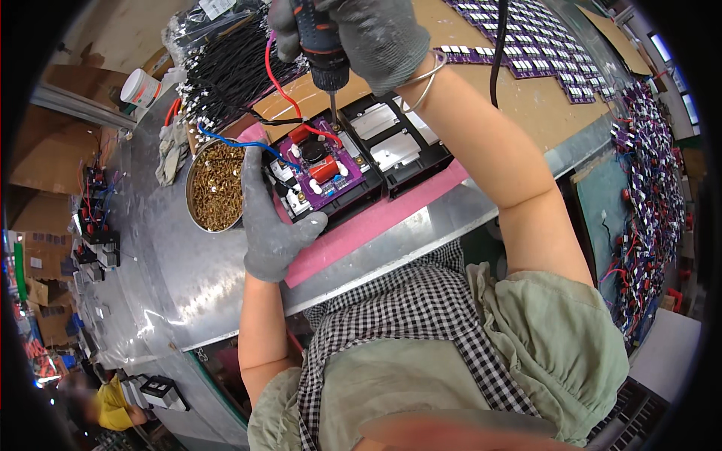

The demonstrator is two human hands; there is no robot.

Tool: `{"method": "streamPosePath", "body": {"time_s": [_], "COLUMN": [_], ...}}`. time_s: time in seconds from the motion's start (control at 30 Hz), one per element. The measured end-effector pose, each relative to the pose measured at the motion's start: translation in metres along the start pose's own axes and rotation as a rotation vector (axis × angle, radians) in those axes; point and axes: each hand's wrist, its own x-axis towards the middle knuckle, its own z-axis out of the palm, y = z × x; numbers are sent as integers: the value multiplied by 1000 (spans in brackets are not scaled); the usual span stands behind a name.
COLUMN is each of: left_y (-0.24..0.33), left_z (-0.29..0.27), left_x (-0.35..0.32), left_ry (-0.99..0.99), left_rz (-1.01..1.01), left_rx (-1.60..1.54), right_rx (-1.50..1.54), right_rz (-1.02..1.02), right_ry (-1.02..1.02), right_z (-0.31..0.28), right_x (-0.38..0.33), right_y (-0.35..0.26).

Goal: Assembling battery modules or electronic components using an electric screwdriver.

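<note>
Checked apron (391,301) is by near table (177,263) edge, R fingers (284,31) wrap drill (320,34), L fingers (256,177) spread empty beside purple board (331,154), & tilted bit (333,109) may scratch it.

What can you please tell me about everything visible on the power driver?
The power driver has a dark, plastic-looking body with small reddish-orange accents, a black ribbed chuck and a slim metal bit. It stands nearly upright, bit downward, gripped in the gloved right hand; the picture's edge cuts off its top. The bit ends by the far corner of the purple circuit board; whether it touches a screw or is turning cannot be told.
</note>
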Motion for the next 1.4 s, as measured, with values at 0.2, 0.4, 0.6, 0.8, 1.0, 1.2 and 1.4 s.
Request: {"method": "streamPosePath", "body": {"time_s": [0.2,0.4,0.6,0.8,1.0,1.2,1.4], "left_y": [-4,0,-3,0,-5,-1,-1], "left_z": [-1,0,-1,-1,-3,-2,0], "left_x": [0,1,0,2,2,2,1], "left_ry": [-3,3,15,-12,-17,-1,7], "left_rz": [-14,-27,28,-11,33,11,19], "left_rx": [5,-43,14,-4,84,54,10], "right_rx": [92,84,-301,31,70,54,-279], "right_rz": [-29,-16,-64,-1,-97,-3,-480], "right_ry": [-63,-83,2,-71,-58,-67,-477], "right_z": [-5,-5,0,-2,-1,-4,-23], "right_x": [2,3,9,-2,0,-1,33], "right_y": [5,-1,12,-4,2,-7,84]}}
